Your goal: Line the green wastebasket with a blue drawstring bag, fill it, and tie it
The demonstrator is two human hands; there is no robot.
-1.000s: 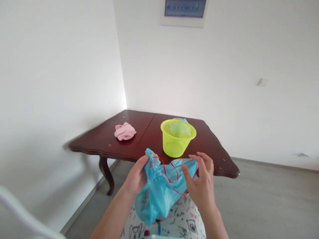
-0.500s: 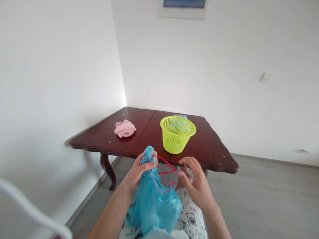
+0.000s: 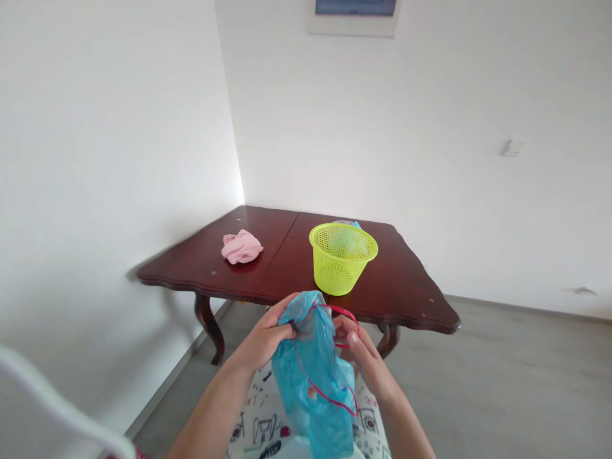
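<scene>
A thin blue plastic bag (image 3: 313, 376) with a red drawstring (image 3: 342, 312) hangs in front of me, above my lap. My left hand (image 3: 265, 338) is closed on the bag's top edge at the left. My right hand (image 3: 358, 347) pinches the rim and the red drawstring at the right. The two hands sit close together, just in front of the near edge of the dark wooden table (image 3: 291, 264).
On the table stand a yellow-green mesh basket (image 3: 343, 257) and, to its left, a crumpled pink cloth (image 3: 241, 247). Something blue shows behind the basket. White walls meet in a corner behind the table. A white curved chair part (image 3: 57, 408) is at lower left. The floor is grey.
My right hand has moved left and closed on the bag's rim and drawstring. The bag's top has come up between both hands, and it now hangs narrower.
</scene>
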